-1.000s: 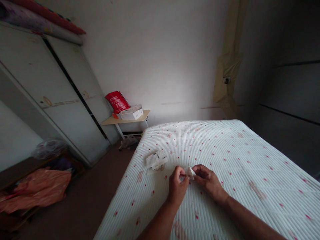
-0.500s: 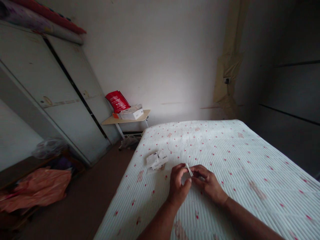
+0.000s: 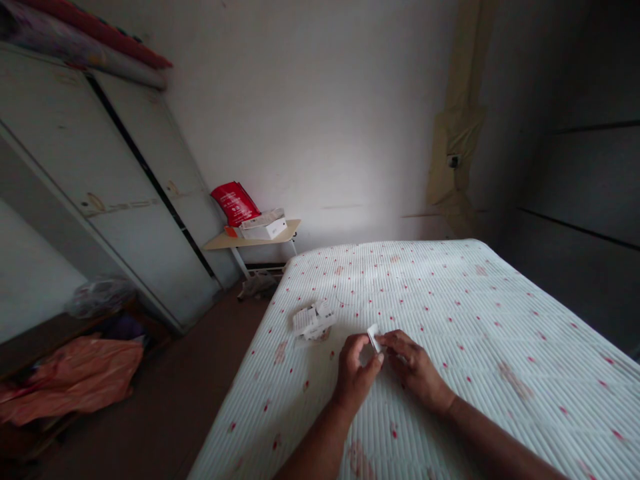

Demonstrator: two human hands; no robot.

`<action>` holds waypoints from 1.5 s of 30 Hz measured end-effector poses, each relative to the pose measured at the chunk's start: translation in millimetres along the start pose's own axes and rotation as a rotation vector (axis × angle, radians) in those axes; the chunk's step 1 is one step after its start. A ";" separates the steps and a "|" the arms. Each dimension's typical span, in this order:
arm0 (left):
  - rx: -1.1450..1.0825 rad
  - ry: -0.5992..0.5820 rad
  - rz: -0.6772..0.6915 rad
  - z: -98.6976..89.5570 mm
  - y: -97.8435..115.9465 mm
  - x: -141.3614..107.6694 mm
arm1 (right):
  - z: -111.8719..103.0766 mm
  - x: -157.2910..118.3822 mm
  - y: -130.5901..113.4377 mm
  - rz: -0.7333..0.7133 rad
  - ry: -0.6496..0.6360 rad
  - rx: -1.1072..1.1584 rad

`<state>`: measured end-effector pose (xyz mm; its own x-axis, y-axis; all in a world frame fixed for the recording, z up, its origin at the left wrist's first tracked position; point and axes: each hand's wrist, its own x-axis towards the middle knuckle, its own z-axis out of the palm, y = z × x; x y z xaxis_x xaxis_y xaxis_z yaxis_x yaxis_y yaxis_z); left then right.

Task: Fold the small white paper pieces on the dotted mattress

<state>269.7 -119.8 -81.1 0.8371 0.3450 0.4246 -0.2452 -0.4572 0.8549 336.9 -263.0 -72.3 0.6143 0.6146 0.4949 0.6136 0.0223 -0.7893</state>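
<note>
Between my fingertips, over the bed, is a small flat white piece (image 3: 374,337) that looks like card or folded paper; its exact kind cannot be made out. My left hand (image 3: 356,370) pinches it from the left, with thumb and forefinger curved round to its edges. From the other side my right hand (image 3: 417,370) grips it, the fingers partly hiding its right edge. To the left of my hands, a loose pile of white printed papers (image 3: 314,320) lies on the quilted bedcover (image 3: 450,320).
A small table (image 3: 220,243) beyond the bed's far left corner bears a red bag (image 3: 235,203) and a white box (image 3: 265,229). Wardrobe doors (image 3: 125,187) stand along the left. An orange cloth (image 3: 85,377) lies on a low shelf at lower left.
The white piece has turned in my fingers, so its broad face shows more where before it was nearly edge-on. My right fingers have shifted slightly over it.
</note>
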 end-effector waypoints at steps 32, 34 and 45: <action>0.078 0.021 -0.062 1.3 4.2 2.7 | -4.0 4.1 5.4 0.377 0.097 0.211; 0.094 0.035 -0.040 1.0 4.9 3.0 | -4.1 4.1 5.3 0.382 0.092 0.235; 0.145 0.019 0.046 3.1 8.6 2.2 | -5.1 6.4 -1.9 0.340 0.059 0.244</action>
<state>270.9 -125.5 -73.8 0.8167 0.3358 0.4692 -0.2086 -0.5864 0.7827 342.2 -263.2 -65.8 0.7934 0.5730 0.2054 0.2397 0.0160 -0.9707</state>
